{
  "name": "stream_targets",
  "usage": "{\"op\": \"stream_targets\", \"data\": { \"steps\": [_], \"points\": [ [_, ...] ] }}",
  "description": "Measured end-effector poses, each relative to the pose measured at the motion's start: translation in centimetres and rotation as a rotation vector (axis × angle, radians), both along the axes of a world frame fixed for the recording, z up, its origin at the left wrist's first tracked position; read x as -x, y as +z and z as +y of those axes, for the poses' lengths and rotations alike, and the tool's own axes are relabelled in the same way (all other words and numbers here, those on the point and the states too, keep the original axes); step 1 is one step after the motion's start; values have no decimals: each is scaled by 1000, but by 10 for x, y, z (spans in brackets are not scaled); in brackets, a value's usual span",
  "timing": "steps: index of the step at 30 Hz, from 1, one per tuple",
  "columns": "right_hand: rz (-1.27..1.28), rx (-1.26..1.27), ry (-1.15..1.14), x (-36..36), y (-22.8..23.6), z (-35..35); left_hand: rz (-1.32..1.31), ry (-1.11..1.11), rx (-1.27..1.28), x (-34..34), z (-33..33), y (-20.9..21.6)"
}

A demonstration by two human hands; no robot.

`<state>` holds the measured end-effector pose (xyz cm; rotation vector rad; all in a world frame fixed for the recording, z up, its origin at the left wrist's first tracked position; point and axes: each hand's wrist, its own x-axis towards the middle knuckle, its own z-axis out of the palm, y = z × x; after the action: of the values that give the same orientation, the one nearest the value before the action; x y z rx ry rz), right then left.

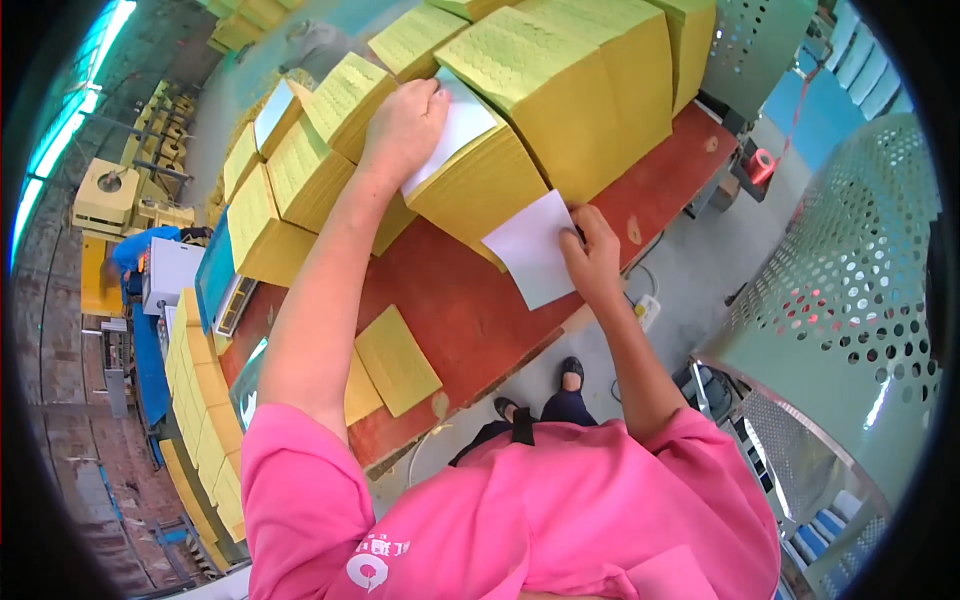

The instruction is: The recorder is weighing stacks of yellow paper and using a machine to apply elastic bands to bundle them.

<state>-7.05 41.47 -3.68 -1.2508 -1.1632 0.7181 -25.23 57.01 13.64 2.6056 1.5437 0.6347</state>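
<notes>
My left hand [405,125] is at the left edge of a tall stack of yellow paper [478,185], its fingers curled over a white sheet [462,118] on top. Lower right, my right hand [592,250] pinches the edge of another white sheet [535,250] between thumb and fingers. That sheet hangs tilted in front of the stack's near corner. The fingertips of my left hand are partly hidden. Close beside stands a larger block of stacked yellow paper [590,110].
A red tabletop [470,320] carries more yellow stacks, with two low yellow pads [398,360] near its front. Green perforated metal panels [850,300] stand to the right, by a red tape roll [760,166]. A person in blue [135,250] is at the far left beside machinery.
</notes>
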Motion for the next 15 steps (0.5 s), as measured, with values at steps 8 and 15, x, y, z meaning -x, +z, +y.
{"op": "stream_targets", "data": {
  "steps": [8, 15],
  "points": [
    [372, 221, 364, -17, -34, -109, -50, -308, 120, 15, -113, 8],
    [1501, 506, 349, 41, -89, -172, 5, -532, 120, 32, -189, 31]
  ]
}}
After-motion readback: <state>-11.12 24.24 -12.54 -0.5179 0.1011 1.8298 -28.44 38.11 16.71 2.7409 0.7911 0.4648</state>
